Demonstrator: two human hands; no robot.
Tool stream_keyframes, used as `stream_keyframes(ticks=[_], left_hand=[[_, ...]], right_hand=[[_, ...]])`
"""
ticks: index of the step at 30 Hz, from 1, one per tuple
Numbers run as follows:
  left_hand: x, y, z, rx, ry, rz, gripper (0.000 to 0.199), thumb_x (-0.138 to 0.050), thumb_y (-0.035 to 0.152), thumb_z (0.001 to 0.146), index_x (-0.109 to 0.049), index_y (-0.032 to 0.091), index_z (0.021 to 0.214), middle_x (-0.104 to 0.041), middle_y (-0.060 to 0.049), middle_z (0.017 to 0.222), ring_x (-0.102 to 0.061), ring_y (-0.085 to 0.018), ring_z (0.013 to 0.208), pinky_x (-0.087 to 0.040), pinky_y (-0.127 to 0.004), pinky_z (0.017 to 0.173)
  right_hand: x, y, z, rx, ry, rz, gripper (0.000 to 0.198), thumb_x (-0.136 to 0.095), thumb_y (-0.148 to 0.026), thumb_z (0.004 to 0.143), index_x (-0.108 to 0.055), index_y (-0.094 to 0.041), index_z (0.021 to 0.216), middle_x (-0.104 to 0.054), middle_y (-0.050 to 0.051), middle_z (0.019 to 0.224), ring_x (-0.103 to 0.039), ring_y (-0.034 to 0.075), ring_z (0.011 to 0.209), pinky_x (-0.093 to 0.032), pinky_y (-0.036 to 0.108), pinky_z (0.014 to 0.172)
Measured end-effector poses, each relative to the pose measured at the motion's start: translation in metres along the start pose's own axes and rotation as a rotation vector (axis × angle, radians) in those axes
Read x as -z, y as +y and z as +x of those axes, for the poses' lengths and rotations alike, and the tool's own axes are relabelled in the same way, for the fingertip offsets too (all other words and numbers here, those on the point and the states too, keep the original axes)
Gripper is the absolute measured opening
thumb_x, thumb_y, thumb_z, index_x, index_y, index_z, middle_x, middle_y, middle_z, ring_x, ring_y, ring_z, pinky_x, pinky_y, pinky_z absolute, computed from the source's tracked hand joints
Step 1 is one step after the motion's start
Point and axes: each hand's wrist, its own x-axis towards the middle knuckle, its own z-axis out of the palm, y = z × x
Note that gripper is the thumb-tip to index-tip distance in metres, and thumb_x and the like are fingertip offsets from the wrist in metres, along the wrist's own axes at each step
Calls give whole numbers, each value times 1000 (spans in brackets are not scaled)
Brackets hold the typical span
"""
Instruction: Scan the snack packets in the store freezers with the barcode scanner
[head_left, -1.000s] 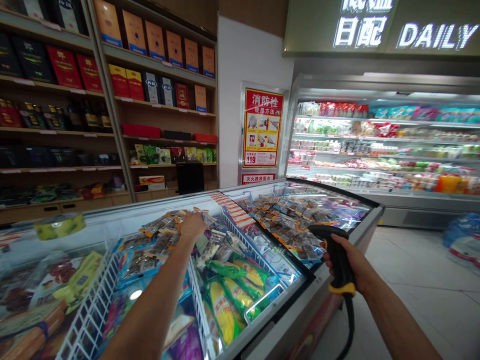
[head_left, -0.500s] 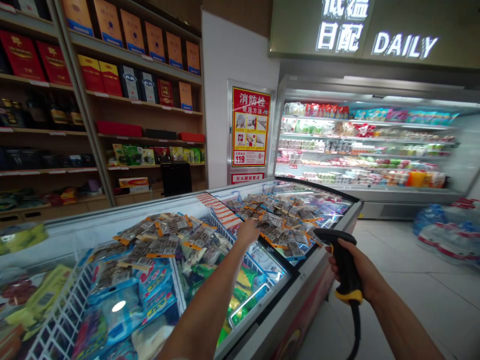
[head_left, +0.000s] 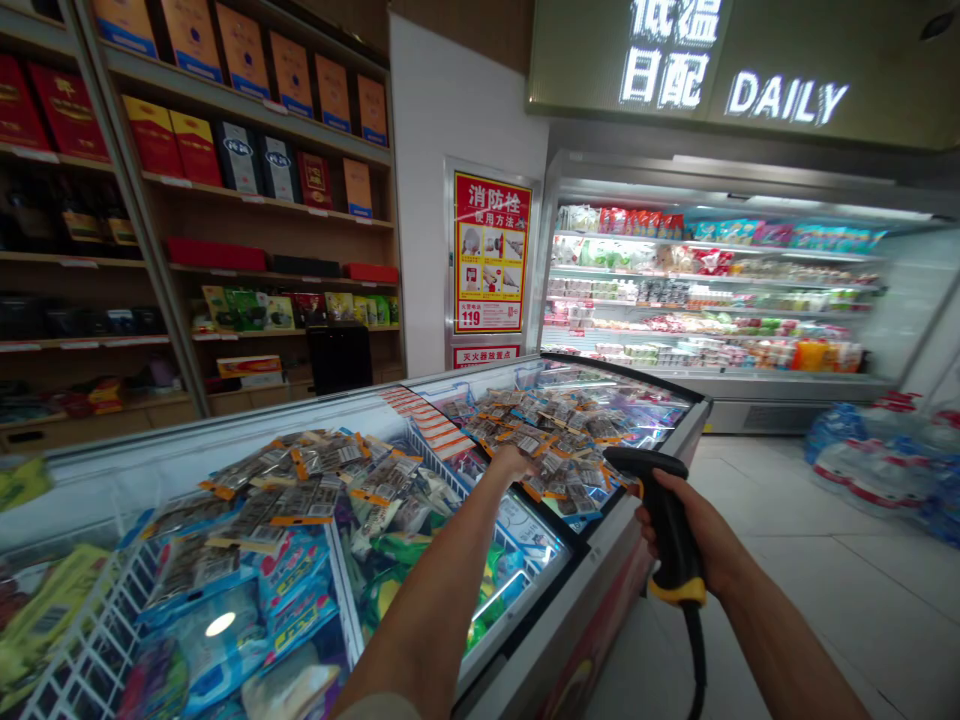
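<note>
Head view: smooth pistol-shaped scanner (head_left: 671,525) in right hand (head_left: 709,535)

Packets (head_left: 551,465) lie on the freezer lid (head_left: 637,395) — shelves (head_left: 334,237) behind at left, a display case (head_left: 780,387) behind at right.

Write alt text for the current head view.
A person's right hand holds a black corded scanner, while the left hand is at brown packets piled on a chest freezer. Behind stand stocked shelves and a lit refrigerated display.
</note>
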Motion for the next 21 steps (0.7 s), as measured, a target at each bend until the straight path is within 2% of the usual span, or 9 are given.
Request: stream_keyframes(ticks=[3, 5, 7, 10, 12, 14, 18, 21], left_hand=[[14, 2, -11, 82, -17, -46, 12, -64, 15, 51, -58, 14, 61, -47, 4, 44, -51, -13, 54, -42, -25, 54], [24, 4, -20, 134, -84, -158, 13, -64, 22, 55, -58, 15, 64, -50, 4, 49, -49, -11, 54, -42, -23, 53], [33, 6, -29, 157, -233, -282, 15, -65, 27, 57, -59, 16, 64, -52, 3, 54, -48, -9, 55, -41, -21, 53], [41, 8, -38, 118, -493, -405, 17, -66, 30, 56, -60, 17, 66, -55, 2, 58, -49, -8, 56, -41, -20, 55], [45, 6, -41, 69, -556, -498, 18, -66, 27, 57, -60, 17, 71, -57, 2, 64, -51, -8, 59, -42, -21, 59], [51, 0, -40, 31, -465, -583, 19, -63, 24, 60, -58, 17, 76, -59, 1, 71, -53, -8, 64, -43, -22, 64], [67, -22, -37, 12, -50, -603, 25, -55, 18, 65, -54, 18, 90, -60, -2, 89, -55, -10, 75, -43, -22, 65], [77, -41, -36, 10, 124, -616, 31, -50, 16, 68, -50, 21, 99, -57, -2, 101, -55, -11, 81, -44, -21, 65]], right_hand=[[-13, 2, -3, 3, -34, -14, 22, -49, -38, 70, -52, -17, 75, -51, -3, 44, -46, 9, 34, -35, 19, 32], [-21, 3, -3, 2, -48, -23, 22, -49, -38, 70, -52, -17, 74, -51, -3, 44, -46, 9, 34, -35, 19, 31], [-28, 5, -2, -1, -56, -33, 23, -49, -39, 69, -52, -17, 75, -51, -2, 45, -46, 9, 34, -34, 19, 31], [-35, 6, -1, -10, -55, -43, 25, -50, -40, 69, -53, -16, 75, -52, -2, 45, -46, 9, 34, -34, 19, 31], [-37, 7, -1, -19, -65, -41, 25, -49, -40, 70, -54, -16, 75, -51, -2, 45, -46, 9, 34, -34, 18, 31], [-39, 8, -1, -25, -83, -38, 25, -49, -40, 70, -54, -16, 74, -51, -2, 44, -46, 8, 33, -34, 18, 31], [-48, 15, -1, -23, -144, -44, 25, -50, -41, 69, -53, -16, 72, -51, -2, 44, -47, 9, 34, -35, 18, 30], [-61, 22, -4, -44, -185, -59, 26, -48, -42, 70, -52, -17, 71, -51, -2, 44, -46, 9, 33, -35, 19, 30]])
